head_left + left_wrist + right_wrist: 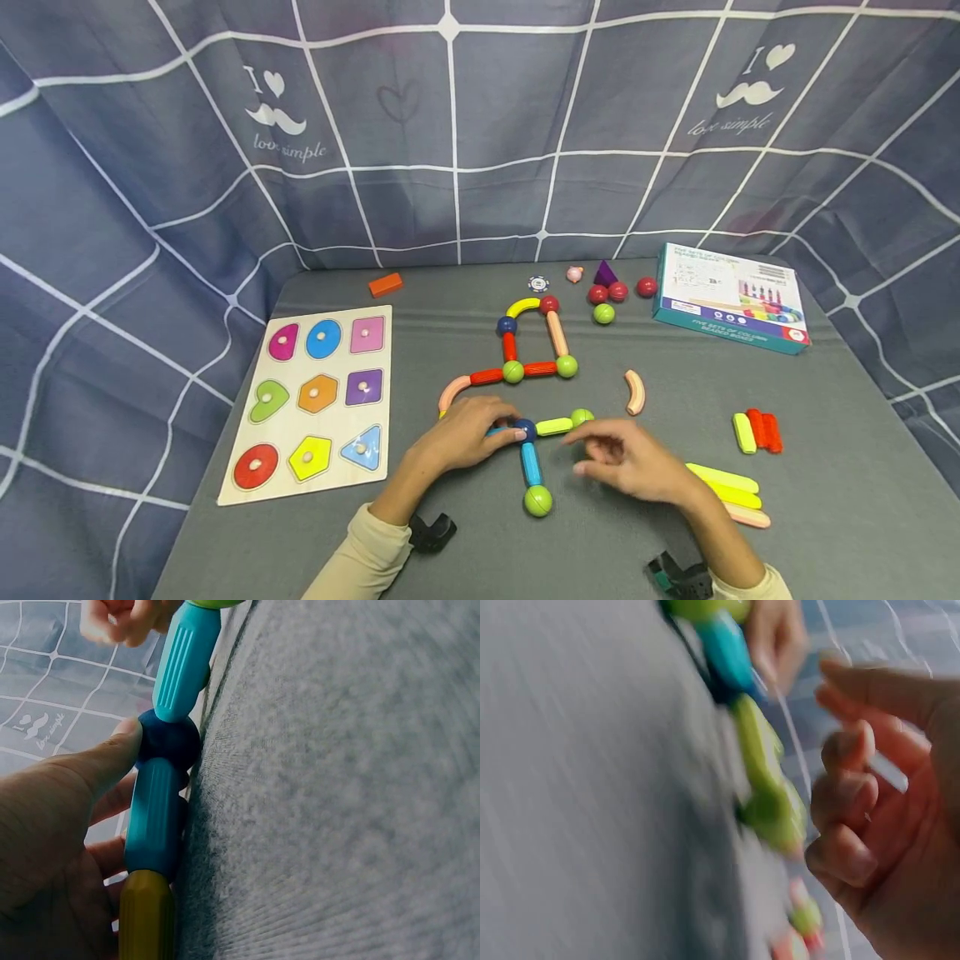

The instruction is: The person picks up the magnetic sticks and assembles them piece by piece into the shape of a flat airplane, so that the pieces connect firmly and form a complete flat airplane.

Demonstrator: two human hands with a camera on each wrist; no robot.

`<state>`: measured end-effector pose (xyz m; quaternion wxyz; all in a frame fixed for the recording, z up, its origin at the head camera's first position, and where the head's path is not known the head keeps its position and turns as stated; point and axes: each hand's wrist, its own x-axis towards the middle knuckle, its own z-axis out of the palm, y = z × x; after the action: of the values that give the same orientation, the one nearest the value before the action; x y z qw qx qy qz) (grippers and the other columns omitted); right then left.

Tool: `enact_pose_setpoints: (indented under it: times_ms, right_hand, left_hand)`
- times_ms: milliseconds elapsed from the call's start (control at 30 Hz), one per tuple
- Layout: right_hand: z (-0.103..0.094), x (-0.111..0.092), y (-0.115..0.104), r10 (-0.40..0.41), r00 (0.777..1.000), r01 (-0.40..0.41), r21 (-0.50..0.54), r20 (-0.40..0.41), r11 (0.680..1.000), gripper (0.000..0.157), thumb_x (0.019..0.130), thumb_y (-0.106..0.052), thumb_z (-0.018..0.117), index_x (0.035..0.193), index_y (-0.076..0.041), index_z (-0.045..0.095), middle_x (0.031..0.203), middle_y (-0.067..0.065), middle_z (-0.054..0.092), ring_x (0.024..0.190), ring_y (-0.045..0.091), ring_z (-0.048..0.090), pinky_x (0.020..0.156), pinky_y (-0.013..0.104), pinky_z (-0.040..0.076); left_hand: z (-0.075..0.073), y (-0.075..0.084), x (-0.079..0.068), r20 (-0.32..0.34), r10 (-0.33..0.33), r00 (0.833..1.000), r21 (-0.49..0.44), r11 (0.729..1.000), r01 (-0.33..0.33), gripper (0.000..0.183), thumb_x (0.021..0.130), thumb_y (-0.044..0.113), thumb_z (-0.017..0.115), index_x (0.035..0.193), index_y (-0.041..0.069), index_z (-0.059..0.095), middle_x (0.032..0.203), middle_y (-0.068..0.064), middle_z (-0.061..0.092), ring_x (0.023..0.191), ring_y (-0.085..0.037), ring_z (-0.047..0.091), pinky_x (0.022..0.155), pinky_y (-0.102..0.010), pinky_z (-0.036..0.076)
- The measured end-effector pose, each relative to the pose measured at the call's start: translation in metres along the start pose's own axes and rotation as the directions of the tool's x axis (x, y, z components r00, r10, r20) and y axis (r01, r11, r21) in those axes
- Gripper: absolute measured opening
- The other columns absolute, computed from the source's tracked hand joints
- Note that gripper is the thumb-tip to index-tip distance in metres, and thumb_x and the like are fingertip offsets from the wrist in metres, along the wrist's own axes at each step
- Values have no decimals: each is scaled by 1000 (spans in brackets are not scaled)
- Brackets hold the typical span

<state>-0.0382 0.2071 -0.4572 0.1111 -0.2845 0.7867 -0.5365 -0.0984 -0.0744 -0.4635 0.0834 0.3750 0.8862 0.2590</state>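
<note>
Near the gray table's left edge [247, 550] we see a puzzle board [339, 367]; next, our left hand [468, 433] grips the navy ball [528, 430] mid-table; our right hand [626, 458], loosely bent around nothing, hovers by the green ball [582, 417]; tabletop separates short rods [759, 432] from the right edge.

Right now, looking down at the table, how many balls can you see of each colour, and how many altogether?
Green balls: 5
Red balls: 4
Blue balls: 2
Total: 11 visible
</note>
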Motion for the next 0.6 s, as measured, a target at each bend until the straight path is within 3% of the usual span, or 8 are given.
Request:
enact_pose_setpoints:
  times_ms: [67, 100, 167, 267, 367, 400, 467, 600]
  right_hand:
    - [-23, -13, 4, 39, 984, -53, -76, -174, 996, 26, 85, -10, 72, 109, -6, 65, 66, 2, 48, 53, 5, 40, 44, 23, 36]
    - [-35, -22, 6, 59, 964, -97, -139, -260, 986, 24, 85, -10, 72, 108, -6, 66, 68, 2, 49, 53, 6, 41, 44, 23, 36]
    - [-58, -41, 10, 95, 899, -230, -278, -427, 933, 19, 85, -11, 72, 103, -7, 67, 69, 1, 51, 53, 7, 42, 45, 23, 35]
    - [-90, -74, 14, 180, 768, -499, -398, -615, 770, 19, 86, -21, 71, 98, -6, 67, 69, 2, 51, 54, 9, 41, 46, 25, 31]
    - [-111, -101, 19, 323, 657, -696, -383, -682, 607, 34, 88, -36, 67, 99, -3, 65, 71, 3, 53, 58, 14, 42, 49, 28, 30]
    - [-115, -106, 20, 361, 636, -730, -380, -682, 568, 38, 88, -39, 66, 101, -3, 65, 71, 3, 53, 60, 16, 43, 50, 29, 29]
    - [-118, -113, 22, 414, 619, -762, -381, -668, 523, 44, 87, -43, 65, 103, -1, 63, 72, 4, 54, 62, 18, 44, 52, 31, 29]
    - [-116, -112, 23, 426, 618, -771, -402, -661, 494, 46, 85, -47, 66, 99, -4, 64, 71, 2, 51, 63, 19, 44, 52, 31, 29]
  left_hand:
    - [1, 0, 1, 1, 1, 1000, 3, 1000, -1, 29, 94, 44, 56, 111, 22, 67, 85, 13, 55, 77, -3, 50, 71, -24, 41]
    - [1, 0, 1, 3, 2, 1000, 3, 1000, -2, 29, 94, 44, 56, 111, 22, 67, 85, 13, 55, 77, -3, 50, 71, -24, 41]
    - [1, 0, 1, 3, 2, 1000, 4, 1000, -2, 29, 94, 43, 56, 111, 22, 67, 85, 12, 55, 77, -3, 50, 71, -24, 41]
    - [1, 1, 1, 3, -1, 1000, -2, 1000, 1, 29, 94, 43, 56, 111, 22, 67, 85, 13, 55, 77, -3, 50, 71, -24, 41]
    - [0, 1, 0, -1, -2, 1000, -5, 1000, 2, 29, 93, 44, 56, 111, 23, 67, 85, 13, 55, 77, -3, 50, 72, -24, 41]
    - [0, 1, 0, -2, -2, 1000, -7, 1000, 2, 29, 93, 44, 56, 110, 23, 67, 85, 13, 55, 77, -3, 50, 71, -24, 41]
    - [1, 0, 0, -7, 4, 1000, -8, 1000, -4, 29, 94, 44, 56, 110, 23, 67, 84, 13, 54, 77, -3, 50, 71, -23, 41]
    - [3, -2, 0, -17, 15, 1000, -8, 1000, -15, 30, 94, 44, 56, 110, 22, 67, 84, 12, 54, 76, -3, 50, 70, -23, 41]
